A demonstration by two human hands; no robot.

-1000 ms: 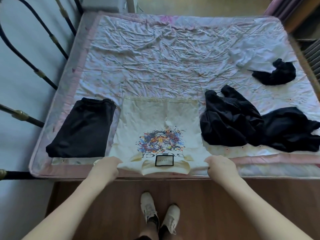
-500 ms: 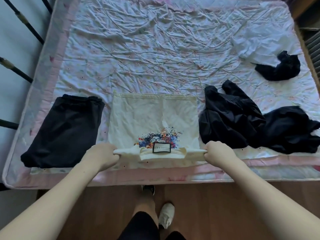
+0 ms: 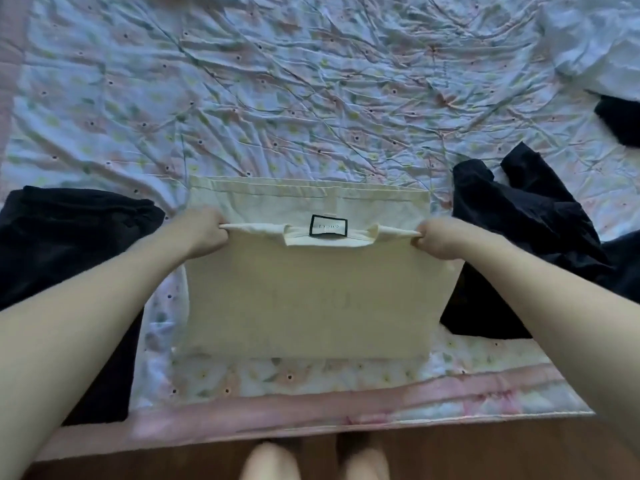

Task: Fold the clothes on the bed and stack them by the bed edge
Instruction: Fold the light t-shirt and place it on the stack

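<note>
The cream T-shirt (image 3: 311, 299) now lies half folded near the bed edge (image 3: 311, 407): its collar end, a second ago at the edge, has been carried up over the body, hiding the printed design. The left hand (image 3: 199, 233) and right hand (image 3: 440, 239) each pinch a shoulder corner, short of the far hem. The fold looks nearly finished; the folded black garment (image 3: 69, 244) waits alongside.

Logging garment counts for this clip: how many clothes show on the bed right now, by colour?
Cream: 1, the cream cotton T-shirt gripped by both hands.
Black: 3, the folded black garment at left, the crumpled black pile at right, the small black bundle far right.
Total: 4.
</note>
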